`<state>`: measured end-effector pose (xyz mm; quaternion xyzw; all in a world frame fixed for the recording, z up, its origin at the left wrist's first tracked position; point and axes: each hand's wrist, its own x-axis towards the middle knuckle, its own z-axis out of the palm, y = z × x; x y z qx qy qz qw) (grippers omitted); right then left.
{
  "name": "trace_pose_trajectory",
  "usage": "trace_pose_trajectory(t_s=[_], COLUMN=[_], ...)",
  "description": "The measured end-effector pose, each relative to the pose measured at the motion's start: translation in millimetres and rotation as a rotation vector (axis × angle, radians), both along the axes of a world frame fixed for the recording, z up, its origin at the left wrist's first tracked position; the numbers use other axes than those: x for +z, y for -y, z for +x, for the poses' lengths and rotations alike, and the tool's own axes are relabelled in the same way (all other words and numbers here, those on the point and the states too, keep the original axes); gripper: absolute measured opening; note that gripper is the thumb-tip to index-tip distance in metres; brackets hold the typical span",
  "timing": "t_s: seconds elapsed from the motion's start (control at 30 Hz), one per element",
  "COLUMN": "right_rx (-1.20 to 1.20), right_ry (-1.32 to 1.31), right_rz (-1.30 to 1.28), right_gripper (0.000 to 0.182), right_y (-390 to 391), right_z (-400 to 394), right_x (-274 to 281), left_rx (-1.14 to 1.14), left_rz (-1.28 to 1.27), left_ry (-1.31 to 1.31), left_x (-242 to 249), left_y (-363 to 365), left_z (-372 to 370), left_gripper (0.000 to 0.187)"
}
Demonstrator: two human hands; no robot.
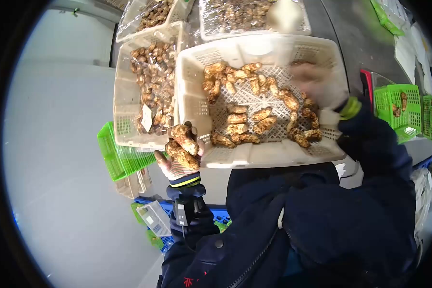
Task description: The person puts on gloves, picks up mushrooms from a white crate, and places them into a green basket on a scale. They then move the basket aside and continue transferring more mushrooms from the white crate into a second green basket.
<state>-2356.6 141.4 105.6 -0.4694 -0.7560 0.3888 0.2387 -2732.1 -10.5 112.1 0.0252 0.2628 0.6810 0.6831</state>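
Two thick brown-and-white mushrooms, matsutake-like, rest in my left hand, with the palm up and fingers curled under them. This hand is just outside the lower left corner of a large white plastic basket. Many stubby mushrooms lie in loose groups on the basket's lattice floor. Over the basket's right part is my right hand, smeared by motion, near the mushrooms along that side. Whether it holds anything is not visible.
Left of the basket stands a crate of film-covered mushrooms; another film-covered crate is behind. A green basket sits at lower left. On the right, a green basket holds a few mushrooms. A pale round blurred object appears at top.
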Motion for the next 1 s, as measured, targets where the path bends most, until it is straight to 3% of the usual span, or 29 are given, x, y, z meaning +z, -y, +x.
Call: trace_pose_trajectory(t_s=[0.03,0.07,0.1,0.13,0.17,0.23,0.27,0.3,0.37,0.4,0.43,0.5,0.57,0.63,0.7,0.8,0.9,1.0], right_rx=[0.256,0.306,0.361,0.477,0.496,0.463,0.5,0.434,0.297,0.216,0.223,0.271,0.488,0.7,0.841,0.893,0.915,0.877], right_ry=[0.199,0.284,0.315,0.533,0.603,0.573,0.706,0.621,0.649,0.538,0.719,0.688,0.814,0.591,0.403,0.392,0.539,0.486], right_rz=[-0.097,-0.235,-0.091,-0.185,-0.152,-0.169,-0.199,-0.17,-0.464,-0.292,-0.005,0.112,-0.221,-0.012,0.392,0.481,0.373,0.161], right_gripper=[0.046,0.049,0.048,0.048,0.048,0.05,0.05,0.051,0.049,0.044,0.043,0.039,0.03,0.031,0.036,0.035,0.037,0.032], right_y=[-4.5,-1.8,2.3,-4.4,-5.3,-1.0,-5.1,-5.1,-16.5,-19.3,-20.8,-16.5,-8.1,14.6,28.4,43.4,42.9,39.9], right_z=[-45.9,-87.3,-116.9,-148.5,-164.5,-176.3,-183.0,-178.8,-181.7,-168.7,-163.4,-157.6,-177.5,-174.1,-177.3,-186.4,-185.5,-169.4], right_x=[-9.8,-26.0,-60.4,-55.6,-76.2,-88.3,-106.1,-106.8,-76.9,-86.9,-82.5,-62.6,-43.8,-66.8,-97.9,-113.4,-100.0,-90.0], left_rx=[0.012,0.024,0.034,-0.024,0.089,0.062,0.064,0.076,-0.003,-0.013,-0.01,0.022,0.037,0.011,0.016,-0.051,-0.007,-0.034], left_rz=[-0.005,0.02,0.047,0.194,0.026,0.152,0.158,0.138,0.208,0.224,0.221,0.156,0.159,0.198,0.158,0.241,0.148,0.129], left_ry=[0.001,-0.023,-0.039,-0.016,-0.012,0.054,0.096,0.171,0.192,0.217,0.224,0.194,0.112,0.179,0.228,0.273,0.152,0.153], left_x=[2.3,3.7,2.4,-2.8,4.2,5.2,-1.9,-1.3,-11.5,-13.5,-13.1,-10.3,-12.2,-18.8,-20.2,-19.9,-9.9,-13.7], left_y=[3.4,6.3,9.2,11.1,18.7,26.7,33.9,39.5,42.5,42.7,42.7,42.8,37.2,35.0,36.1,28.3,30.7,33.4], left_z=[-3.2,-5.7,-10.0,-18.9,-18.3,-25.4,-32.9,-33.2,-44.5,-47.1,-47.9,-48.1,-42.9,-46.4,-47.8,-46.3,-40.0,-40.2], left_gripper=[0.086,0.088,0.089,0.09,0.086,0.08,0.075,0.075,0.074,0.074,0.074,0.074,0.077,0.077,0.078,0.08,0.079,0.07])
